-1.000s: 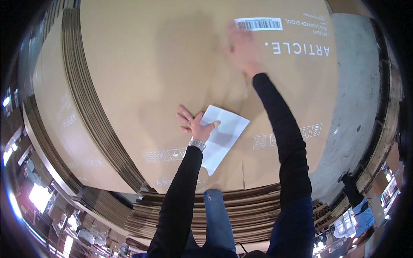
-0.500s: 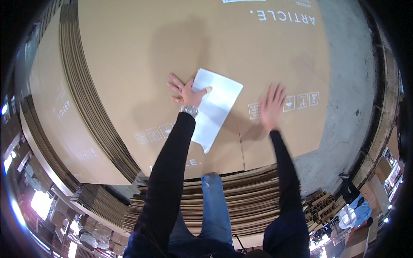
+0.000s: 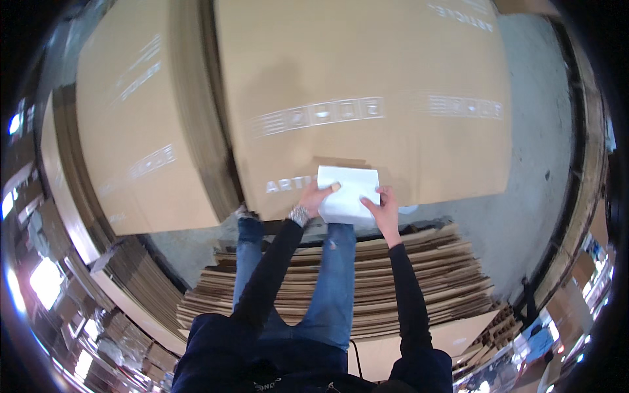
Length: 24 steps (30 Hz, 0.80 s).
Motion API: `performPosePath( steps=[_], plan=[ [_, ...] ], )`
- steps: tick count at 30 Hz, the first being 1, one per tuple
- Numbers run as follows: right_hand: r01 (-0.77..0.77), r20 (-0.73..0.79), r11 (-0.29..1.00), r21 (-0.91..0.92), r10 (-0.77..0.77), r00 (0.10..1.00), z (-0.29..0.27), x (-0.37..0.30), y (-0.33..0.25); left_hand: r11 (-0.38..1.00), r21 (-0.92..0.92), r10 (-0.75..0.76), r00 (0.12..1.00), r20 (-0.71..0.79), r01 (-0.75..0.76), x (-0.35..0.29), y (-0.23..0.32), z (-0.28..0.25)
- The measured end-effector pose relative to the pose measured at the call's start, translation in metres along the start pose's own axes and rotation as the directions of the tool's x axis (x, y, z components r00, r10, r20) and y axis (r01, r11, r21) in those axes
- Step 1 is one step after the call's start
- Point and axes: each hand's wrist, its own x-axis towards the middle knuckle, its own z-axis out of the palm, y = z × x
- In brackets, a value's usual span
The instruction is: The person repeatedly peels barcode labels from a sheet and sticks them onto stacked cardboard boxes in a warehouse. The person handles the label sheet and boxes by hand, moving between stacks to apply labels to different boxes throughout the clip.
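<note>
Evidently our work is partway along: the white paper [image 3: 347,182] is up between our two hands, in front of the near edge of the large brown cardboard [image 3: 367,49] that spreads out toward 12 o'clock. A crease or bend seems to run across the sheet, though blur keeps us from telling whether it is a finished fold. What is left, as we judge it, is whatever shaping the sheet needs and then letting it go, since it is neither set down nor free of our grip. We cannot tell whether its far edge touches the cardboard.

Our left hand [image 3: 317,196] grips the sheet at 9 o'clock, its thumb, with a pale covering [image 3: 336,187] at the tip, laid across the upper face and its fingers mostly hidden. Our right hand [image 3: 388,211] pinches the edge toward 4 o'clock, thumb on the face and fingers curled at the side. Neither is spread wide or clenched into a fist.

At 10 o'clock lies another cardboard stack [image 3: 124,137]; at 6 o'clock, beyond our jeans [image 3: 331,281], layered cardboard edges [image 3: 419,281] show; toward 2 o'clock is grey floor [image 3: 540,118].
</note>
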Motion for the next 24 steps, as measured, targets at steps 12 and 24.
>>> performPosePath(
  steps=[12, 24],
  plan=[
    [-0.207, 0.288, 0.975, 0.085, 0.175, 0.941, 0.372, -0.165, -0.111, 0.961, -0.243, 0.088, 0.976, -0.198, -0.136, -0.351, 0.039, -0.321],
    [0.075, 0.593, 0.989, -0.130, 0.017, 0.805, 0.461, -0.231, -0.185, 0.648, -0.515, 0.327, 0.815, -0.478, -0.562, -0.447, 0.033, -0.439]
  ],
)
